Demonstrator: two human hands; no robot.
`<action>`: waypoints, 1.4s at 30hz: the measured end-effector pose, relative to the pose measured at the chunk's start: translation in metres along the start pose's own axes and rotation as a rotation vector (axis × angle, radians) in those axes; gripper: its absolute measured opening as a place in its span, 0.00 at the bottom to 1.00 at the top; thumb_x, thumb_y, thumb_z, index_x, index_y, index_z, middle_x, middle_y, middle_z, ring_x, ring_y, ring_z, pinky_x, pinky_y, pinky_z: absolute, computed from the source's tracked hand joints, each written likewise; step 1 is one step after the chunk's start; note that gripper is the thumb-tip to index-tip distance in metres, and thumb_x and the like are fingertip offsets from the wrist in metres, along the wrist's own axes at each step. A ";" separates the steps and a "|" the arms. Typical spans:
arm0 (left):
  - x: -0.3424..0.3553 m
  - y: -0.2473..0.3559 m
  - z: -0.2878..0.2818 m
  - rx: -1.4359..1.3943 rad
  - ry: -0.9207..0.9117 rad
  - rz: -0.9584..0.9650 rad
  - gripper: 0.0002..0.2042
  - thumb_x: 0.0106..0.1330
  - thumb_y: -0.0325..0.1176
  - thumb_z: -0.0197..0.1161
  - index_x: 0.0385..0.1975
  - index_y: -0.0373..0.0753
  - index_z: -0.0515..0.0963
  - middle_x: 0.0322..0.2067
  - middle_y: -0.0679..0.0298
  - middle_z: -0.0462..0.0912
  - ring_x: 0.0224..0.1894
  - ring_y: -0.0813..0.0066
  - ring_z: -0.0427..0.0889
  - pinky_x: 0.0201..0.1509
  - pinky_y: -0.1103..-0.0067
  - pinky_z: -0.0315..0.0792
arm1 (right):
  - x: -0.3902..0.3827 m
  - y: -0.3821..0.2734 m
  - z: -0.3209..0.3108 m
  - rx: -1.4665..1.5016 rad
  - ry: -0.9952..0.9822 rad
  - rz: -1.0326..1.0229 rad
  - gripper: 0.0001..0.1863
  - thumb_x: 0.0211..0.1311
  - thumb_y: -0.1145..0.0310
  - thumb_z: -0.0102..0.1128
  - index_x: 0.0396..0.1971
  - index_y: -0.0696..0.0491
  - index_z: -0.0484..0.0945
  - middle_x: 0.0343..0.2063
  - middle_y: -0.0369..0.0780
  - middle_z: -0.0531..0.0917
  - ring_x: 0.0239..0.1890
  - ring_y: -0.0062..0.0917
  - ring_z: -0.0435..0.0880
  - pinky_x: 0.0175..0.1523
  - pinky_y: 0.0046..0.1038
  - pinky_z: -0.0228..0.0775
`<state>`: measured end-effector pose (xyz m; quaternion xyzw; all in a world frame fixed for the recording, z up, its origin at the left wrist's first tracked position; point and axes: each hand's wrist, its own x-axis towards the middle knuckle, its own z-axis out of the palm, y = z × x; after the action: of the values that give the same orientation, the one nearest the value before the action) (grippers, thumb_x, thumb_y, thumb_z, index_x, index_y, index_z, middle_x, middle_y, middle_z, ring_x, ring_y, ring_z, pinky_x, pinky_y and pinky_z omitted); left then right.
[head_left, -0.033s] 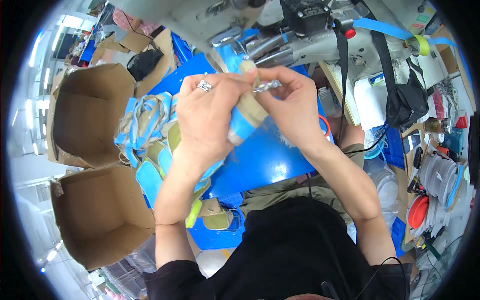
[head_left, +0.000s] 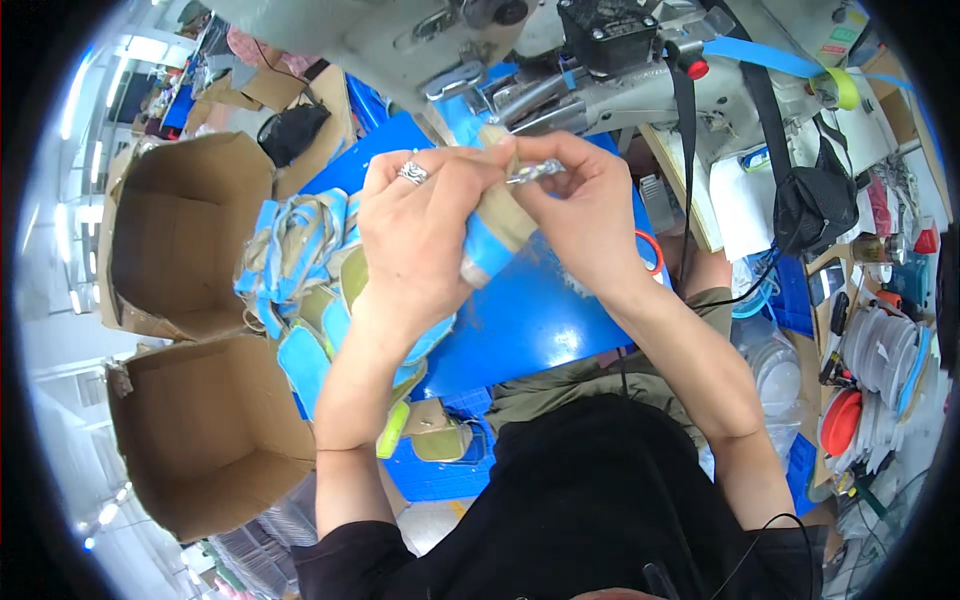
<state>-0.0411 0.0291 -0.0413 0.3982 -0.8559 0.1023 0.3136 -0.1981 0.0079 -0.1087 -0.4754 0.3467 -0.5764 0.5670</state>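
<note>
My left hand [head_left: 420, 230], wearing a patterned silver ring, is closed on a tan-and-blue fabric piece [head_left: 497, 240] just below the sewing machine's metal arm [head_left: 465, 95]. My right hand [head_left: 590, 220] is closed at the same piece, its thumb and fingers around a small shiny silver object [head_left: 537, 172] that I cannot make out. Both hands are close together over the blue tabletop [head_left: 530, 320]. To their left lies a pile of blue-and-tan strips [head_left: 290, 250], with blue and olive fabric pieces [head_left: 310, 370] below it.
Two open cardboard boxes [head_left: 190, 240] [head_left: 205, 430] stand at left. Black straps, a black bag [head_left: 810, 205] and a blue tape [head_left: 760, 55] hang at right, near red-handled scissors [head_left: 653, 248]. White round stacked items [head_left: 870, 360] and a red piece [head_left: 840, 420] sit at far right.
</note>
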 end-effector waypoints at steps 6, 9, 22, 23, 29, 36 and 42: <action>0.008 -0.003 -0.001 0.038 -0.038 0.002 0.12 0.58 0.31 0.70 0.41 0.39 0.80 0.45 0.62 0.89 0.47 0.66 0.87 0.49 0.71 0.71 | 0.007 0.004 0.008 0.040 0.117 -0.069 0.11 0.55 0.79 0.67 0.40 0.59 0.86 0.35 0.39 0.90 0.35 0.19 0.87 0.42 0.22 0.80; -0.011 0.002 0.008 -0.116 0.078 -0.164 0.13 0.60 0.24 0.67 0.45 0.38 0.79 0.53 0.55 0.85 0.54 0.63 0.84 0.55 0.68 0.74 | 0.007 0.007 0.011 0.071 0.140 -0.095 0.10 0.56 0.78 0.67 0.40 0.59 0.86 0.35 0.39 0.90 0.35 0.18 0.87 0.41 0.23 0.79; -0.011 0.009 -0.009 -1.507 0.086 -1.303 0.17 0.74 0.37 0.64 0.56 0.34 0.79 0.48 0.60 0.87 0.47 0.72 0.87 0.53 0.74 0.82 | -0.025 0.001 -0.018 -0.141 -0.019 -0.378 0.10 0.58 0.76 0.68 0.41 0.58 0.84 0.33 0.42 0.86 0.35 0.26 0.87 0.43 0.27 0.79; -0.009 0.002 -0.017 -1.659 0.039 -1.299 0.16 0.75 0.37 0.63 0.55 0.34 0.79 0.48 0.59 0.87 0.47 0.71 0.87 0.52 0.73 0.82 | -0.025 0.004 -0.020 -0.162 0.028 -0.384 0.10 0.58 0.75 0.68 0.40 0.58 0.84 0.33 0.42 0.86 0.35 0.27 0.87 0.43 0.27 0.79; -0.011 -0.025 -0.035 -1.818 -0.023 -1.277 0.11 0.77 0.34 0.59 0.51 0.35 0.79 0.41 0.55 0.88 0.37 0.69 0.89 0.42 0.73 0.86 | -0.015 0.015 -0.017 -0.223 0.196 -0.483 0.11 0.57 0.74 0.69 0.41 0.55 0.85 0.32 0.42 0.85 0.35 0.32 0.87 0.41 0.30 0.79; -0.001 0.001 -0.029 -1.427 -0.017 -1.296 0.14 0.75 0.34 0.62 0.54 0.33 0.78 0.43 0.56 0.87 0.43 0.71 0.88 0.48 0.73 0.84 | -0.017 0.018 0.006 -0.273 0.048 -0.392 0.05 0.57 0.71 0.70 0.34 0.50 0.87 0.32 0.39 0.84 0.34 0.30 0.87 0.36 0.32 0.78; -0.007 -0.002 -0.008 -1.284 0.017 -1.170 0.13 0.72 0.36 0.67 0.49 0.35 0.79 0.42 0.63 0.86 0.44 0.78 0.85 0.51 0.79 0.79 | -0.004 0.027 0.011 -0.345 0.270 -0.449 0.11 0.53 0.72 0.75 0.35 0.51 0.82 0.33 0.37 0.83 0.34 0.30 0.87 0.36 0.31 0.78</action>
<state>-0.0328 0.0359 -0.0394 0.5196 -0.4033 -0.5752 0.4863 -0.1790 0.0100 -0.1310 -0.5483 0.3979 -0.6780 0.2853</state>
